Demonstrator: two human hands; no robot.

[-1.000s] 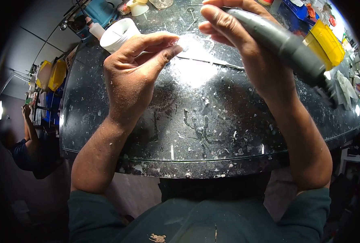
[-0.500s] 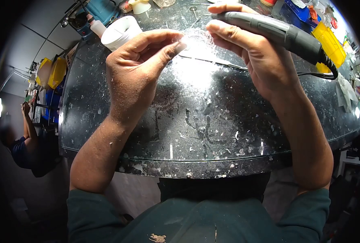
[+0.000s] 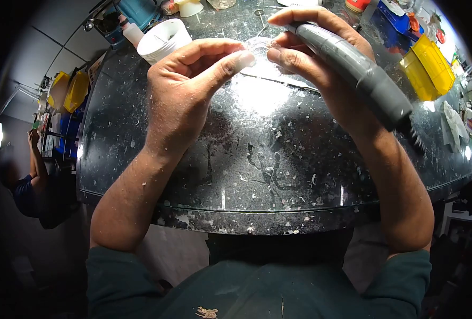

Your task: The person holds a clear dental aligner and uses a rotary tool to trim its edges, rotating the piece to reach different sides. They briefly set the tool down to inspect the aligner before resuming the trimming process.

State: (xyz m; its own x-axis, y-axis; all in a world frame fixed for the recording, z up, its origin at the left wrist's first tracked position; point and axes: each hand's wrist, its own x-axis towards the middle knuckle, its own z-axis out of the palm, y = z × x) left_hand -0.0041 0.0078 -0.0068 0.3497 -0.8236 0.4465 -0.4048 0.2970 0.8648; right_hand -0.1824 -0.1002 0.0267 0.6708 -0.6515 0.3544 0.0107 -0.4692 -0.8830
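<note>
Between my two hands is a small clear piece (image 3: 258,43), washed out by the glare, its shape hard to make out. My left hand (image 3: 188,85) pinches its left side between thumb and fingers. A thick dark grey handpiece (image 3: 353,61) with a coiled cord lies across my right hand (image 3: 326,64), held under the fingers and tilted down to the right. The right thumb and fingertips touch or nearly touch the clear piece. The handpiece's tip is hidden by the fingers.
On the dark, speckled table (image 3: 236,175) a white tub (image 3: 164,41) and a dropper bottle (image 3: 131,32) stand at the back left. Yellow bins (image 3: 427,69) and a blue tray (image 3: 394,17) are at the right. Another person (image 3: 31,186) is at the far left.
The handpiece has swung so its rear end points lower and nearer to me. My right hand has turned with it, and my left hand has shifted slightly right.
</note>
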